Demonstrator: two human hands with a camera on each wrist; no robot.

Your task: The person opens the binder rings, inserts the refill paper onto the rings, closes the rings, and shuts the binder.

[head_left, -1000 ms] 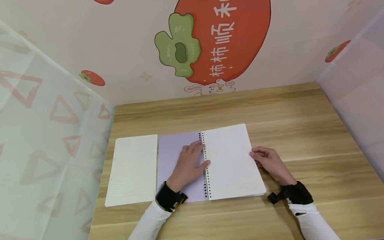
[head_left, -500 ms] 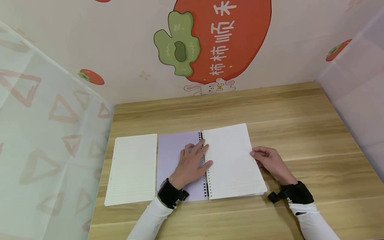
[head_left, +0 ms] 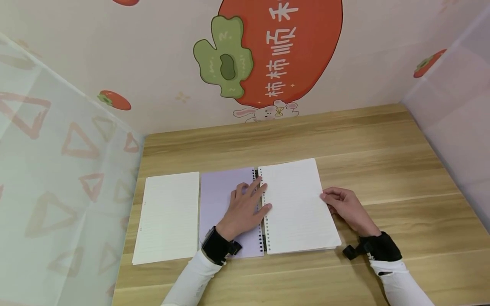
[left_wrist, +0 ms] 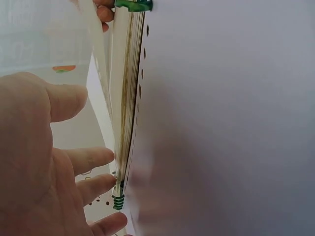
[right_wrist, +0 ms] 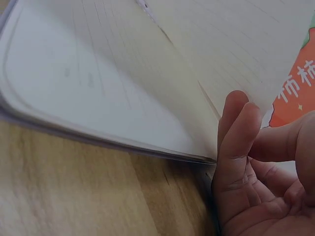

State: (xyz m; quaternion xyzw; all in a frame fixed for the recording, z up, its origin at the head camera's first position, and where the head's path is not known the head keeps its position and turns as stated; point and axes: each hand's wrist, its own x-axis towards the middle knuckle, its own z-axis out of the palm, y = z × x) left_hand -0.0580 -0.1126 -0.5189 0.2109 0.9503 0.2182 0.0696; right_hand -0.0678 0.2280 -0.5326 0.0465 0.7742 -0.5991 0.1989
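Note:
A loose-leaf notebook lies open on the table, its purple cover on the left. On its right side is a lined white sheet with a row of punched holes along its left edge. My left hand rests across the spine, fingers spread, fingertips at the punched edge. Green binder rings show at the spine in the left wrist view. My right hand pinches the sheet's right edge between thumb and fingers. In the right wrist view the sheet is raised above the pages beneath.
To the left of the notebook lie lined loose sheets, close beside the purple cover. The wooden table meets a wall printed with a large red persimmon at the back. Pale side panels bound it left and right.
The sheet's punched edge has shifted slightly right, and a dark gap now shows along the spine. My left hand has moved a little right, while my right hand keeps its pinch.

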